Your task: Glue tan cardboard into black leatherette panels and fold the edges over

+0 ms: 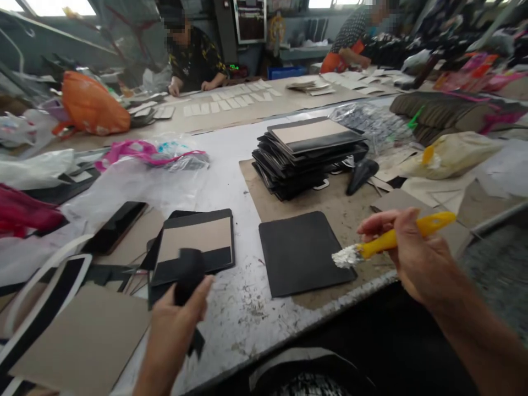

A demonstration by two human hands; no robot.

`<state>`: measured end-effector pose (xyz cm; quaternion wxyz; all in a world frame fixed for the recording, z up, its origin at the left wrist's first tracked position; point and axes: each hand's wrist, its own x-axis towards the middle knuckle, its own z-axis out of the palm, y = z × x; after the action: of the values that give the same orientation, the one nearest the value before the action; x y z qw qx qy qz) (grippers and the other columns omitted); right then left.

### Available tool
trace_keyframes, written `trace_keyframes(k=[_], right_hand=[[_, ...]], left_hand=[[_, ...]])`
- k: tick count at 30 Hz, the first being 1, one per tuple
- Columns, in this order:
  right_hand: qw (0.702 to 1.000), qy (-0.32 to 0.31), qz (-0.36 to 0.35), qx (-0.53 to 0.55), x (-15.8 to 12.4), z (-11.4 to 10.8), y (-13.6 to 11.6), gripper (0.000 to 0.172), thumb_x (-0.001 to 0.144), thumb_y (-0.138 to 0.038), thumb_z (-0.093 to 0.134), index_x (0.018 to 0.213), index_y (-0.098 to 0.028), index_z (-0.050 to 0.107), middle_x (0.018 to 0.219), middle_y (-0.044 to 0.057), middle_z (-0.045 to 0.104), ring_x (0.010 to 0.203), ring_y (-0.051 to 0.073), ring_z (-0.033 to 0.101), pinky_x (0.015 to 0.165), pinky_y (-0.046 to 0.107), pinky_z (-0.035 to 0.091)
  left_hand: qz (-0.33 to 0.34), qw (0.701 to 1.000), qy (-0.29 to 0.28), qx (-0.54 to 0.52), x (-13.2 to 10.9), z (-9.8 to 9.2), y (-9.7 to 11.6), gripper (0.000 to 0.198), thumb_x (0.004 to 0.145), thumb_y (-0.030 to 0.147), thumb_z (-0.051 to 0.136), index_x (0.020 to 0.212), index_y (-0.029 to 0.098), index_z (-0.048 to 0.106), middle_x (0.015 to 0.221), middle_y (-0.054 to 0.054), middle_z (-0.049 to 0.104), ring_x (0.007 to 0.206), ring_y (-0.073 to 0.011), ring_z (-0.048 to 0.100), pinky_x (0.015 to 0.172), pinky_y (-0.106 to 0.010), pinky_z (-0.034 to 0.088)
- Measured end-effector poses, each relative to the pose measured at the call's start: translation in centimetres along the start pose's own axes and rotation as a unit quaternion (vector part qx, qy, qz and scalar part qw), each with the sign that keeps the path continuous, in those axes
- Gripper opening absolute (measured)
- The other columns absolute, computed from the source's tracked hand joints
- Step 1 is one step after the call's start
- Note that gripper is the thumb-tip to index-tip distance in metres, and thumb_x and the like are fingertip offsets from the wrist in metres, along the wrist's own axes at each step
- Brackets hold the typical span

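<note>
one small black piece (190, 269) is in the left hand (177, 319), low and left of centre in the frame, with the thumb and fingers partly closed on it. at the right, the right hand (418, 256) is curled around the yellow handle of a brush (433, 222), whose white-caked bristles point to the left. they lie over the right edge of a black square (301, 247) at the lower centre; whether they touch it is hard to tell from this angle. left of the square, on the pale, stained surface (247, 324), is a black and tan panel (198, 236), with a phone (117, 226) farther left. a pile of dark panels (297, 168) stands above the square, right of centre.
</note>
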<state>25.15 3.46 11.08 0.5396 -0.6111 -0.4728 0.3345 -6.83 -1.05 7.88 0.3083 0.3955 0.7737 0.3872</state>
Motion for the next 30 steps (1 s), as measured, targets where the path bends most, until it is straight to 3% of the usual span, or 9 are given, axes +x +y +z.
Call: trace_keyframes(k=[4,7,12,20,30], right_hand=[[0.999,-0.046,-0.007,-0.003,0.1,0.8,1.1,0.051,0.083,-0.064,0.039,0.07,-0.021,0.063,0.063,0.003,0.057,0.057,0.015,0.052,0.049,0.026,0.042],[0.995,-0.092,-0.035,0.008,-0.5,2.1,1.4,0.048,0.086,-0.06,0.039,0.072,-0.02,0.062,0.071,0.004,0.06,0.065,0.015,0.055,0.057,0.025,0.045],[0.981,-0.192,-0.004,0.005,-1.6,3.8,1.7,0.039,0.082,-0.056,0.051,0.07,-0.02,0.061,0.068,0.002,0.059,0.061,0.012,0.055,0.055,0.022,0.045],[0.991,-0.131,-0.034,-0.019,-1.9,6.0,1.7,0.037,0.083,-0.051,0.052,0.068,-0.019,0.059,0.066,0.003,0.06,0.06,0.013,0.056,0.054,0.024,0.046],[0.986,-0.091,-0.127,-0.055,0.1,9.2,1.7,0.032,0.086,-0.047,0.05,0.072,-0.019,0.057,0.066,0.001,0.058,0.063,0.014,0.054,0.059,0.026,0.042]], left_hand=[[-0.051,0.979,-0.18,-0.081,-2.3,7.0,0.2,0.03,0.068,0.046,0.064,0.066,0.018,0.054,0.038,0.003,0.052,0.036,-0.0133,0.047,0.041,-0.024,0.039],[-0.094,0.957,-0.234,-0.142,-2.5,9.3,0.4,0.024,0.075,0.038,0.057,0.063,0.018,0.05,0.038,0.0,0.056,0.034,-0.0134,0.05,0.039,-0.022,0.04],[-0.153,0.937,-0.256,-0.183,-1.9,9.5,1.0,0.038,0.084,0.028,0.048,0.048,0.018,0.042,0.037,-0.002,0.054,0.034,-0.0108,0.052,0.039,-0.019,0.042],[-0.178,0.912,-0.318,-0.188,-0.6,9.7,1.5,0.028,0.083,0.016,0.046,0.055,0.019,0.041,0.035,0.005,0.047,0.031,-0.0134,0.053,0.033,-0.02,0.043],[-0.188,0.899,-0.32,-0.233,-0.3,9.7,0.9,0.017,0.08,0.021,0.048,0.064,0.018,0.043,0.037,0.006,0.046,0.033,-0.0138,0.055,0.033,-0.02,0.043]])
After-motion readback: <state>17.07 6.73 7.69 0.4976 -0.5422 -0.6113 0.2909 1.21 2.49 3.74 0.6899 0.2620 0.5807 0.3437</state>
